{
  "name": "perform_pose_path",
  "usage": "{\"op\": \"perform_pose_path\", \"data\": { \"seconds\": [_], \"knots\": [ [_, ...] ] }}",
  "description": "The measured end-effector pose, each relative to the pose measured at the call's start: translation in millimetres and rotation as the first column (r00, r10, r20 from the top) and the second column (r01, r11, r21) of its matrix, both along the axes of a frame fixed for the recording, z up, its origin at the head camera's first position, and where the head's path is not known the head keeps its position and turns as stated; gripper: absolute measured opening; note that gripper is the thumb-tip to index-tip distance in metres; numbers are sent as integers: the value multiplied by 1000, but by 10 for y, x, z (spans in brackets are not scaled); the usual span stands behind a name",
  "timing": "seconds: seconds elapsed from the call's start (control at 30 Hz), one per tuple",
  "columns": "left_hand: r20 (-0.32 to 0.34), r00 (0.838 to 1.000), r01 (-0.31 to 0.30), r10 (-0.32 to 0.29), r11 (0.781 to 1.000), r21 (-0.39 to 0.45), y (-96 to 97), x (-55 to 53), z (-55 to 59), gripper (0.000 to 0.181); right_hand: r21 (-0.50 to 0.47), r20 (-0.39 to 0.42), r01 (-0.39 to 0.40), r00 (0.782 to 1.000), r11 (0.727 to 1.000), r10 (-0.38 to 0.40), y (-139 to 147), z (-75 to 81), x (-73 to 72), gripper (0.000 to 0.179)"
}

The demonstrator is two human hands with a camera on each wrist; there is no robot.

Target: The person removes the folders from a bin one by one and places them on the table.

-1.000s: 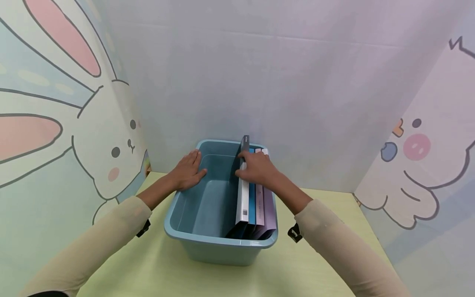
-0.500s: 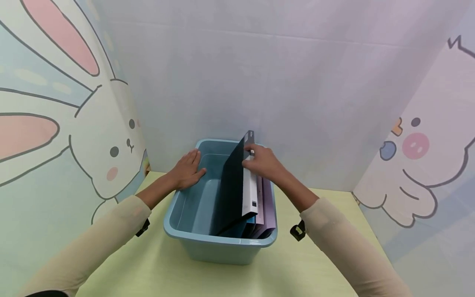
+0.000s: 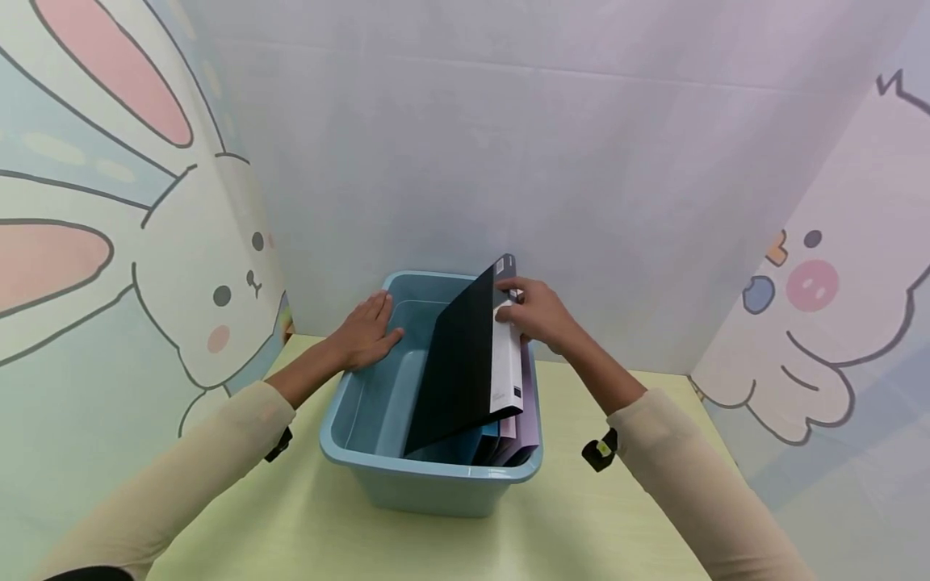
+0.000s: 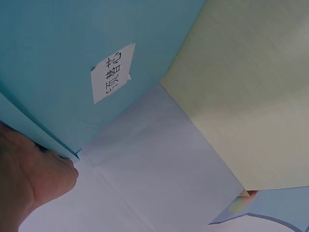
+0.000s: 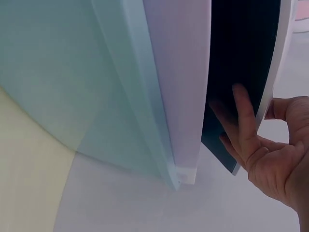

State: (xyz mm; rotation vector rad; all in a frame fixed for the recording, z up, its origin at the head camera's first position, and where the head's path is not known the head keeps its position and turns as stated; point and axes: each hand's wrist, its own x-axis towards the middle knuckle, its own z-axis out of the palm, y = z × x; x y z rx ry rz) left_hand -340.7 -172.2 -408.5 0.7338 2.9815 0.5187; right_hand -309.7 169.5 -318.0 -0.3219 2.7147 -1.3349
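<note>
A black file folder (image 3: pixel 454 347) with a white spine leans in the blue plastic basin (image 3: pixel 429 470), raised above the folders beside it. My right hand (image 3: pixel 541 313) holds it by the upper spine; in the right wrist view, fingers (image 5: pixel 246 113) lie along its dark inner face. Beneath and to its right stand a blue folder (image 3: pixel 465 449) and pink and purple folders (image 3: pixel 529 411), partly hidden by it. On the basin's left rim rests my left hand (image 3: pixel 366 337), fingers straight and thumb over the inside. In the left wrist view this hand (image 4: pixel 41 174) lies against the rim.
The basin stands on a pale yellow table (image 3: pixel 349 541) against a plain wall sheet (image 3: pixel 581 161). A handwritten paper label (image 4: pixel 113 72) is stuck on the basin's outer side. Cartoon-printed panels (image 3: pixel 211 323) flank the table.
My right hand has drawn the black folder up and to the right, tilting it so its broad face shows over the other folders. The left hand has stayed on the rim.
</note>
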Motion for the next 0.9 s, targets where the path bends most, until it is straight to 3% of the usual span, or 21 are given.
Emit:
{"op": "perform_pose_path", "data": {
  "seconds": [0.33,0.9],
  "knots": [
    [12,1000,-9,9,1000,-1,6,-7,-25,79,-169,93,-67,992,983,84,237,-41,16,70],
    [10,1000,-5,5,1000,-3,21,47,26,78,-414,138,-96,976,905,167,753,-87,33,70]
  ]
}}
